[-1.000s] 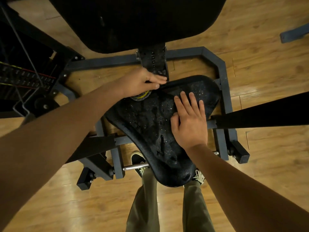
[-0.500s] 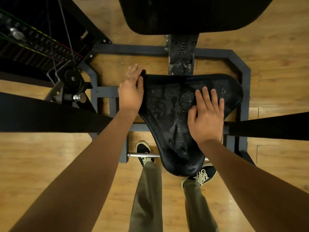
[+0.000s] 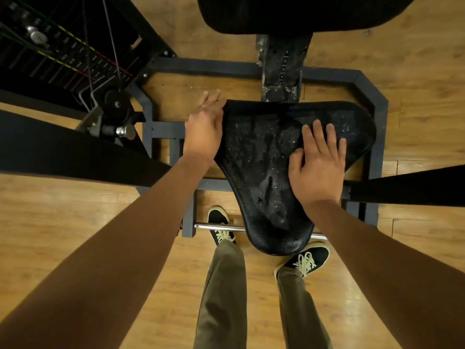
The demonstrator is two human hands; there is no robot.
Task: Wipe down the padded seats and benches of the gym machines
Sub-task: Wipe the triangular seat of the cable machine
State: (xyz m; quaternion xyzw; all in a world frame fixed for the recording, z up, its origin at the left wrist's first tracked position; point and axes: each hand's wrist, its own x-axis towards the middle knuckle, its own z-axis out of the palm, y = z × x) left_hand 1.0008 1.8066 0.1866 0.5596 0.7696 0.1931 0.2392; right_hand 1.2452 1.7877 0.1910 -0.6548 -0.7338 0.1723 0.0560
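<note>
Warm amber indoor light, fairly dim. Soft glare patches shine on the wooden floor (image 3: 352,288), brightest at lower right. The black seat (image 3: 261,157) glitters with small bright wet specks. The weight stack (image 3: 50,54) at upper left sinks into deep shadow. Wide-angle distortion bends the floor planks toward the corners and stretches the left forearm (image 3: 113,248) and right forearm (image 3: 392,263), which look slightly soft.

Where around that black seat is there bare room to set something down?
Bare wooden floor lies inside the grey frame, between its back bar, the seat post and the left hand. More open floor lies outside the frame on the right. On the seat, the narrow front tip is free; the right hand lies flat behind it. Shoes crowd underneath.
</note>
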